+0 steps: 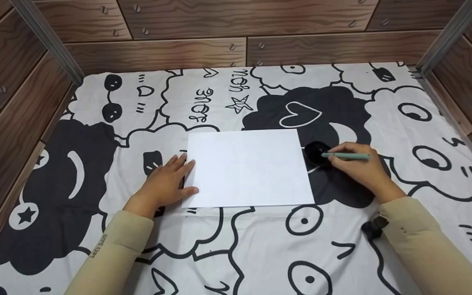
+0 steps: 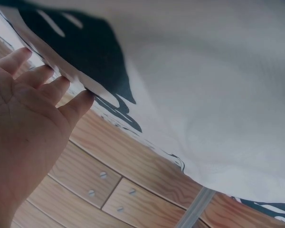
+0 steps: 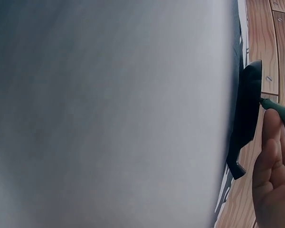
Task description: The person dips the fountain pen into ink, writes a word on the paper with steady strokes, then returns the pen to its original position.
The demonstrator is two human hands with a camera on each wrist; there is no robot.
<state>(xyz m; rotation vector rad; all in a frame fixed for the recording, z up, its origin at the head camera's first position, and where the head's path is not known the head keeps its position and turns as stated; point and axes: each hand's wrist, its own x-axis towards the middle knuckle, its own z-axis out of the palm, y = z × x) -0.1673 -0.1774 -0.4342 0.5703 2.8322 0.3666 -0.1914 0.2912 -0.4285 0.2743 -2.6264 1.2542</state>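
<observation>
A blank white sheet of paper lies flat on the patterned cloth. My left hand rests at its left edge, fingers spread, with the thumb and fingertips over the paper. Its palm side shows in the left wrist view. To the right of the paper, my right hand pinches a slim green pen-like stick. The stick's dark tip is over a small black dish beside the paper's right edge. From the side, in the right wrist view, the dish looks shallow, with a short projecting part low down.
A black-and-white cartoon cloth covers the surface, slightly wrinkled near the front. Wood-patterned panels stand behind and at both sides, with grey metal posts in the back corners. A small black object sits by the right sleeve cuff.
</observation>
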